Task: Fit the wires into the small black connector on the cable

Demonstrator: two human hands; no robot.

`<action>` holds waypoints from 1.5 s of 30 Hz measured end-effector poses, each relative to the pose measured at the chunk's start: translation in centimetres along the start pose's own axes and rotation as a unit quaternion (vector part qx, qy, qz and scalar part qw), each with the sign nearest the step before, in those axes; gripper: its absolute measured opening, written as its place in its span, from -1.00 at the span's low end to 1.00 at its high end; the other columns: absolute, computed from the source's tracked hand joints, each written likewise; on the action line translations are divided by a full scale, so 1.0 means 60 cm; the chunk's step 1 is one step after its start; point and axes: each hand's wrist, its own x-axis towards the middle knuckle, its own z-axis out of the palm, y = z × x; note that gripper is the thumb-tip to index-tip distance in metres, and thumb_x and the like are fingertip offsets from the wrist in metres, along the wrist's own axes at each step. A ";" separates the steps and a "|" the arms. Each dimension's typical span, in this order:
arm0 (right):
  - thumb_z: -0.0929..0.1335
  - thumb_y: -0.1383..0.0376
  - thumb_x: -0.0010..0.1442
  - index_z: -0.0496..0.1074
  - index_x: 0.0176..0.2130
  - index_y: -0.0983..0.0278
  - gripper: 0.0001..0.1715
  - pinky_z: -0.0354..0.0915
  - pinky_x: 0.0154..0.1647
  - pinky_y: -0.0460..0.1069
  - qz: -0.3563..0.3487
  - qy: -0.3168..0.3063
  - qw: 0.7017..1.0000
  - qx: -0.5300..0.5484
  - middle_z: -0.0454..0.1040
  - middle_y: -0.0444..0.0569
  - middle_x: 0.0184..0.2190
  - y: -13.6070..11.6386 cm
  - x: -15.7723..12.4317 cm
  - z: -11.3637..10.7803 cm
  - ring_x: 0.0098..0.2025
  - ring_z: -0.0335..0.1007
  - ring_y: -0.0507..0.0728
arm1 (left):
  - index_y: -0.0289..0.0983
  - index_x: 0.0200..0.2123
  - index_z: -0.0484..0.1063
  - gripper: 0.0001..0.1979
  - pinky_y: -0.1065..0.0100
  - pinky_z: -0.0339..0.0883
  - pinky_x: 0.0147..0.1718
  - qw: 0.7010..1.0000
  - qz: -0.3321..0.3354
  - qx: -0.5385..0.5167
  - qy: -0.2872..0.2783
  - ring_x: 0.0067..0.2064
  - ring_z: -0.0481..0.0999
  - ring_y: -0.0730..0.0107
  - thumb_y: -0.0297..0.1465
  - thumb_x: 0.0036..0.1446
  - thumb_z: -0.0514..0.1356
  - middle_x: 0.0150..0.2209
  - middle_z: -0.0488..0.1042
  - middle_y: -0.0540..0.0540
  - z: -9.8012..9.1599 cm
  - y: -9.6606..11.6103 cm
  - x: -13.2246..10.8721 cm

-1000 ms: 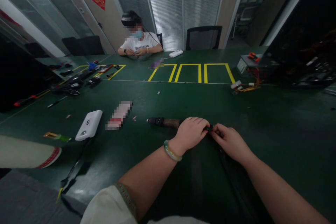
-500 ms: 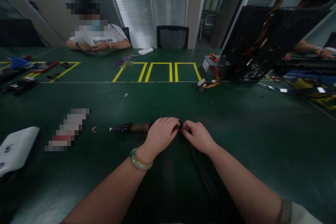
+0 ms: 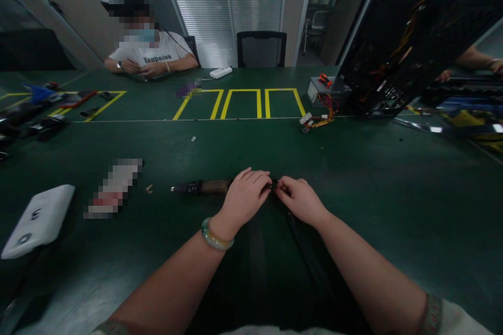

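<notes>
A dark rod-shaped tool (image 3: 202, 187) with a brownish grip lies flat on the green table (image 3: 373, 178), its tip pointing left. My left hand (image 3: 245, 198), with a pale green bangle on the wrist, rests closed over the tool's right end. My right hand (image 3: 301, 200) pinches a thin black cable (image 3: 304, 243) right where it meets the tool. That cable runs back toward me under my right forearm. Both hands nearly touch each other.
A white device (image 3: 39, 220) and a blurred flat item (image 3: 113, 187) lie to the left. Yellow tape boxes (image 3: 241, 103) mark the table's middle. An open computer case (image 3: 396, 57) with loose wires (image 3: 318, 115) stands at right. A person (image 3: 151, 52) sits at the far side, tools at far left.
The view swung right, then slightly back. My hands stayed together on the tool's end and cable, with only small finger shifts.
</notes>
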 end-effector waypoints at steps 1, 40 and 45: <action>0.30 0.29 0.28 0.36 -0.34 0.20 -0.88 0.10 -0.21 -0.02 0.000 -0.001 1.000 -0.001 0.44 -0.24 -0.50 0.001 0.000 0.000 -0.44 0.35 0.04 | -0.20 -0.19 0.43 -0.86 0.09 0.11 0.22 1.000 -0.005 0.004 0.006 0.06 0.43 0.29 -0.49 0.17 0.22 0.00 0.48 -0.04 0.000 0.001 0.000; 0.28 0.24 0.28 0.39 -0.35 0.21 -0.83 0.14 -0.40 -0.06 0.032 0.018 0.998 0.052 0.45 -0.18 -0.50 0.005 -0.002 0.002 -0.49 0.34 0.04 | -0.20 -0.24 0.43 -0.94 0.19 0.32 -0.10 0.999 -0.045 0.013 0.005 -0.10 0.48 0.25 -0.40 0.18 0.22 -0.16 0.51 -0.03 0.008 0.001 0.002; 0.28 0.23 0.28 0.40 -0.34 0.20 -0.83 0.12 -0.42 -0.07 0.035 0.021 0.998 0.050 0.46 -0.17 -0.50 0.004 -0.002 0.002 -0.47 0.36 0.05 | -0.19 -0.24 0.44 -0.94 0.17 0.31 -0.09 0.999 -0.049 0.004 0.002 -0.09 0.47 0.24 -0.41 0.17 0.24 -0.14 0.52 -0.01 0.009 -0.001 0.002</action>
